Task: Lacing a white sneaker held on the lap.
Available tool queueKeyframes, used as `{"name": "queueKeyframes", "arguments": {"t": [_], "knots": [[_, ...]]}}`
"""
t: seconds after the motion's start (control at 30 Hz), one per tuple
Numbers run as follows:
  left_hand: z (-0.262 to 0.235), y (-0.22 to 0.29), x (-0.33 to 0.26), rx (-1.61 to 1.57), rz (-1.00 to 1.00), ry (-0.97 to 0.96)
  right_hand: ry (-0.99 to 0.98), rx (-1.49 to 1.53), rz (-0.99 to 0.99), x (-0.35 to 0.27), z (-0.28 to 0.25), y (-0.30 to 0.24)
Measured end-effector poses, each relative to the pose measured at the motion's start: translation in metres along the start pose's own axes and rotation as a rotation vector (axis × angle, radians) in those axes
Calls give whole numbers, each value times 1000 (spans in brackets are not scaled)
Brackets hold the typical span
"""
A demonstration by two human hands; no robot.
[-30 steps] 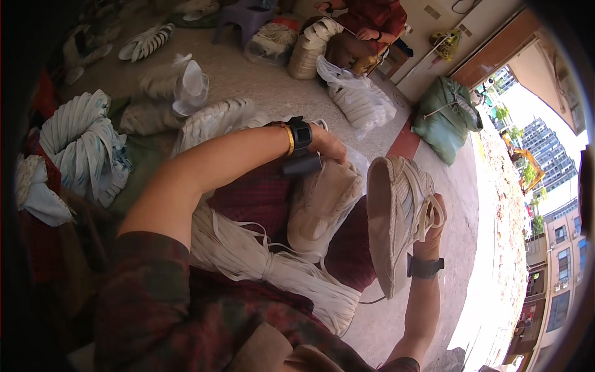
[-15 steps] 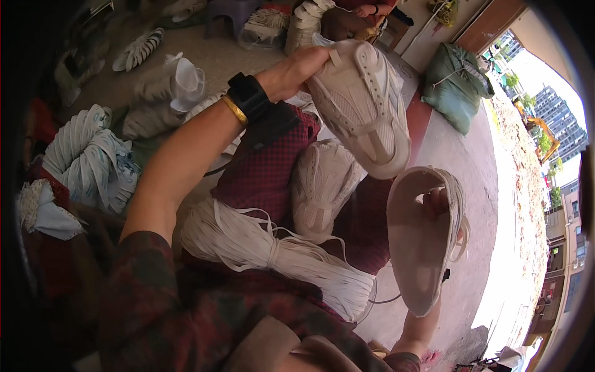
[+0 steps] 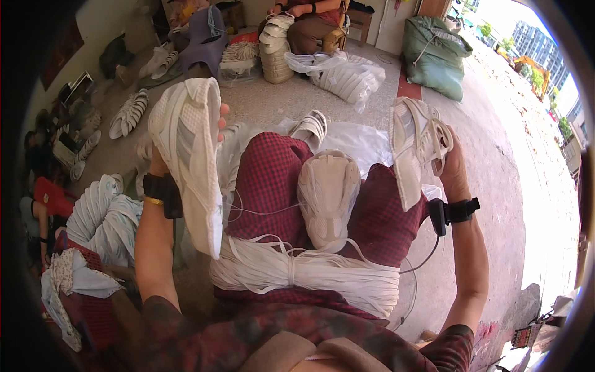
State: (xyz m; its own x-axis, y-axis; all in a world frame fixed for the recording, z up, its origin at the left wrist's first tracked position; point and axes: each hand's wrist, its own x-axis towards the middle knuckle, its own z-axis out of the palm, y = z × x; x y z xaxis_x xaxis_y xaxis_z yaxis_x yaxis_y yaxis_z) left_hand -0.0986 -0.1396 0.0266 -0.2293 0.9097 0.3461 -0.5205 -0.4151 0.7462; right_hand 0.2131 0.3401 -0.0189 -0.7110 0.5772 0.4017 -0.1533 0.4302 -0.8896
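Note:
My left hand (image 3: pixel 222 121) grips a white shoe upper (image 3: pixel 193 149) at the left. That upper stands on its side, and its bulk covers most of the hand except the fingertips at its edge. On the right, my right hand (image 3: pixel 455 164) is closed on a second white shoe upper (image 3: pixel 409 139), with the fingers reaching into its opening. A third shoe upper (image 3: pixel 328 195) rests between my thighs. Across my lap lies a thick bundle of flat white shoelaces (image 3: pixel 254 266), tied round its middle.
Another light shoe upper (image 3: pixel 310 129) lies beyond my knees beside clear plastic sheeting (image 3: pixel 359 137). Stacked uppers (image 3: pixel 102 208) sit on a red basket (image 3: pixel 102 304) at left. Farther off are a purple chair (image 3: pixel 204 46), a seated person (image 3: pixel 310 28) and a green sack (image 3: pixel 437 59).
The left upper has swung left and turned onto its side. The right one has risen and turned, so its outer side shows instead of its inside. My view has shifted too.

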Motion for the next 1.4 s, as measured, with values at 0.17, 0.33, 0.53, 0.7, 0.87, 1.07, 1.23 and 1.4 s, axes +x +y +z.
{"name": "queueKeyframes", "arguments": {"t": [0.17, 0.33, 0.53, 0.7, 0.87, 1.07, 1.23, 1.4], "knots": [[-7, -17, 5, 760, 32, 412, -527, -303, -110, 27, 135, -90], [34, -32, 78, 748, -221, 90, -705, -479, -338, -9, 178, -71], [20, -64, 126, 898, -294, -23, -660, -238, 19, -30, 142, -87], [3, -109, 163, 1393, -186, -146, -455, 86, 145, -51, 127, -71], [5, -137, 158, 1606, -406, 36, -253, -441, -195, -56, 138, -91], [59, -100, 125, 1721, 210, 303, -489, -582, -323, -62, 142, -95], [65, -133, -28, 2015, -365, -793, -443, -432, -235, -63, 135, -84], [29, -83, 14, 2370, 48, 112, -477, -427, -243, -66, 141, -90]]}}
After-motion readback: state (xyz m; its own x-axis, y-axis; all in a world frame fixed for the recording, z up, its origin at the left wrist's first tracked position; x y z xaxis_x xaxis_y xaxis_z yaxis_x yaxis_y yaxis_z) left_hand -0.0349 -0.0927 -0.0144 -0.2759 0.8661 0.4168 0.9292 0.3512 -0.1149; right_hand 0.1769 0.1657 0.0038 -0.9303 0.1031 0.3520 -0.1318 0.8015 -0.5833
